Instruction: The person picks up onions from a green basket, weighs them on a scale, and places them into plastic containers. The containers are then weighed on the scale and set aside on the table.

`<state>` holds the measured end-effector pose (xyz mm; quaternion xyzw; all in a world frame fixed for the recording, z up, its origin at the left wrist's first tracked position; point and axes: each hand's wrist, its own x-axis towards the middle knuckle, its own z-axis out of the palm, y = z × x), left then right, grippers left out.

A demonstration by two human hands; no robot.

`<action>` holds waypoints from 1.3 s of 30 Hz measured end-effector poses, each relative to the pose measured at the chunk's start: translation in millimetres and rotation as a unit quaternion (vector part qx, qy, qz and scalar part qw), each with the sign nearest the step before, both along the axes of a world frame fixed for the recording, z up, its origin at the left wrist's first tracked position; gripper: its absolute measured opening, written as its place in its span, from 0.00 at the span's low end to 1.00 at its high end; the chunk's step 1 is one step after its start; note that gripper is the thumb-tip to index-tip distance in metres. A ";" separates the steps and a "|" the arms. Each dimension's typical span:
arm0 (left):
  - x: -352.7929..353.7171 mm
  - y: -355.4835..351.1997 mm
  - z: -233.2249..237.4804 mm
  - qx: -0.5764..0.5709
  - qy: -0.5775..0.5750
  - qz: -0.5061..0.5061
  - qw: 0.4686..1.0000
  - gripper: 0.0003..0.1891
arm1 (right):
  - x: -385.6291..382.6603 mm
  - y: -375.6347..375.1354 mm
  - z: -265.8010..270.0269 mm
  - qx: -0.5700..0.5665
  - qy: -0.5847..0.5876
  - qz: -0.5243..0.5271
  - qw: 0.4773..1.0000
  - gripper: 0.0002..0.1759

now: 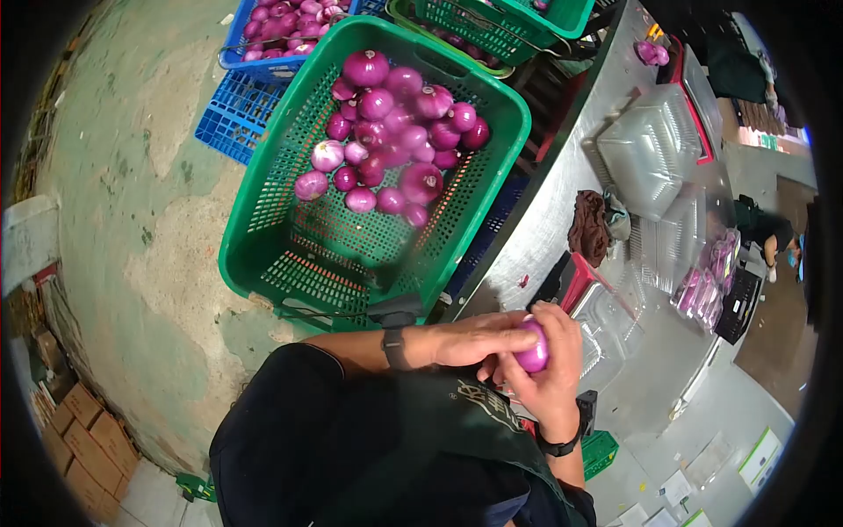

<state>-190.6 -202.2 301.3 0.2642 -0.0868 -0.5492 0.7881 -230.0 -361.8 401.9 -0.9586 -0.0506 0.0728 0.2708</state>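
A peeled red onion (532, 350), smooth and shiny purple, is held between my two hands in front of my dark apron. My right hand (558, 376) cups it from the right with curled fingers. From the left, my left hand (470, 341) reaches across, its thumb and fingers pressed against the onion's side and top. Some fingertips are hidden behind the onion and the other hand. Just beyond my left forearm stands a large green basket (243, 241), with many red onions (376, 104) heaped toward its far end.
A metal table (518, 272) runs along the right, bearing clear plastic containers (645, 154), a brown cloth (588, 227) and bagged onions (700, 294). A blue crate (230, 60) of onions and another green basket (492, 44) stand beyond. Cardboard boxes (92, 439) are stacked lower left. Another person (768, 233) is far right.
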 end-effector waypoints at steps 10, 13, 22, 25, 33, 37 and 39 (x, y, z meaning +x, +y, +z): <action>68.3 127.3 -237.1 0.551 -0.009 0.166 0.818 0.21 | -34.8 -35.7 22.8 0.310 0.022 -0.317 0.896 0.41; 67.2 157.2 -302.2 0.592 0.131 0.166 0.778 0.32 | -40.7 -46.8 19.0 0.291 0.025 -0.352 0.889 0.42; 82.9 137.2 -400.9 0.601 0.254 0.309 0.692 0.56 | -37.1 -65.6 17.2 0.297 0.010 -0.407 0.864 0.49; 82.2 140.8 -400.7 0.580 0.248 0.298 0.717 0.55 | -34.5 -67.4 11.9 0.292 -0.003 -0.406 0.866 0.48; 101.4 168.4 -350.7 0.888 -0.136 0.165 0.408 0.41 | -27.3 -65.0 8.4 0.273 -0.008 -0.413 0.869 0.47; 107.3 216.2 -384.9 0.881 -0.313 0.174 0.309 0.43 | -26.6 -70.5 7.9 0.276 -0.027 -0.420 0.864 0.48; 91.4 229.6 -419.2 0.873 -0.336 0.194 0.297 0.41 | -24.6 -70.5 7.4 0.268 -0.029 -0.423 0.865 0.48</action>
